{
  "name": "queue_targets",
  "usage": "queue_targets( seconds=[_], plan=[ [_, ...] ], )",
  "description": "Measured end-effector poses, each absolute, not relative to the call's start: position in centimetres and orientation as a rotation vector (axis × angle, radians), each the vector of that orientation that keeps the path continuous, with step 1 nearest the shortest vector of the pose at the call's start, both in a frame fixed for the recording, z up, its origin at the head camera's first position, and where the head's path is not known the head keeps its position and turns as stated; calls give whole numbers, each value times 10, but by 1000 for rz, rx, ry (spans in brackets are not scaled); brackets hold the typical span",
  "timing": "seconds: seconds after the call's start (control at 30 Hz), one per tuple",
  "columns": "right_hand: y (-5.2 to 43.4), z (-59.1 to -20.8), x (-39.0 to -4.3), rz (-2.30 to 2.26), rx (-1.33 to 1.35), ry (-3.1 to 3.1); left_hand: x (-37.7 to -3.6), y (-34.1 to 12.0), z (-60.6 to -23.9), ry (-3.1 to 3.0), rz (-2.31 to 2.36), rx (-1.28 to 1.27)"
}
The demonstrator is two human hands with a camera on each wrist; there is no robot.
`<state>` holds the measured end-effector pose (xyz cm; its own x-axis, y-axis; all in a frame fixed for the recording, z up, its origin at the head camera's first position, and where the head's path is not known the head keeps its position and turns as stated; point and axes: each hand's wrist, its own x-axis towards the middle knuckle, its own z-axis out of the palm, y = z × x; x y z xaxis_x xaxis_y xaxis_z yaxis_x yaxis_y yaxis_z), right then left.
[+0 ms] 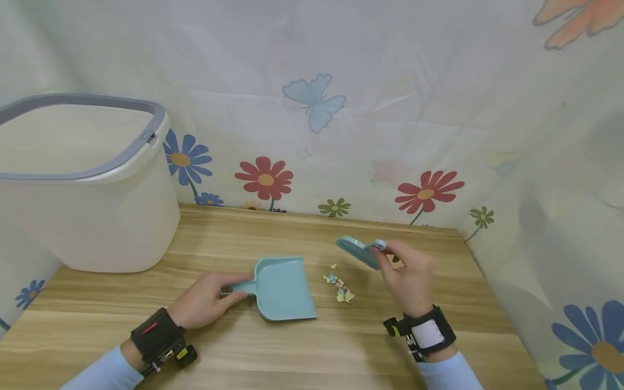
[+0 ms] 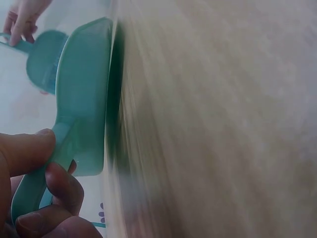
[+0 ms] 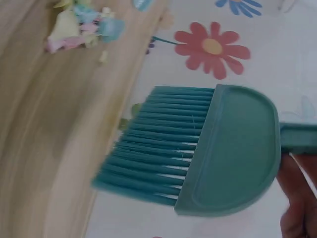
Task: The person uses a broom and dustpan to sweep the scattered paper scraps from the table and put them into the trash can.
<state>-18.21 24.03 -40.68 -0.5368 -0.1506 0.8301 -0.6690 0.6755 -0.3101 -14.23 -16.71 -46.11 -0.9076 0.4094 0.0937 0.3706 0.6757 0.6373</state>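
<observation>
From the head view, your wooden table (image 1: 146, 336) sits among flowered cloth walls (image 1: 390, 108), a bin (image 1: 83, 184) at its back left corner. Your left hand (image 1: 207, 300) grips the dustpan (image 1: 285, 287) at mid-table; your right hand (image 1: 409, 276) pinches the brush (image 1: 358, 251) over the scraps (image 1: 339, 287).

The left wrist view is blurred, though your fingers (image 2: 29, 153) wrap the dustpan's handle.

In the right wrist view the brush's handle is cut off.

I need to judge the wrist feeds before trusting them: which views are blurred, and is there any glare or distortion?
Head view: sharp and evenly lit, straight edges slightly bowed by the wide lens, no glare. Left wrist view: the table is smeared by motion blur, the dustpan soft. Right wrist view: the brush is fairly clear, its bristle tips and the paper scraps blurred.
</observation>
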Motion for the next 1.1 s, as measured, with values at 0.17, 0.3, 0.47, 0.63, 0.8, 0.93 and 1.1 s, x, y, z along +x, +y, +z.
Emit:
queue_targets(
  seconds=[0.17,0.3,0.47,0.63,0.8,0.93,1.1],
  plan=[
    [232,-424,-189,777,835,-2073,-139,-166,-462,2804,1055,669],
    [229,-429,-188,807,910,-2164,-138,-165,-462,2798,1045,640],
    [234,-422,-185,848,987,-2302,-138,-166,-461,2781,1074,643],
    [239,-413,-178,865,995,-2438,-138,-166,-461,2789,1060,665],
    [241,-403,-173,845,1014,-2539,-138,-166,-460,2789,1049,670],
    [245,-395,-170,846,1072,-2565,-138,-166,-460,2792,1047,676],
    [249,-385,-166,856,1128,-2583,-139,-167,-462,2800,1035,677]
  ],
)
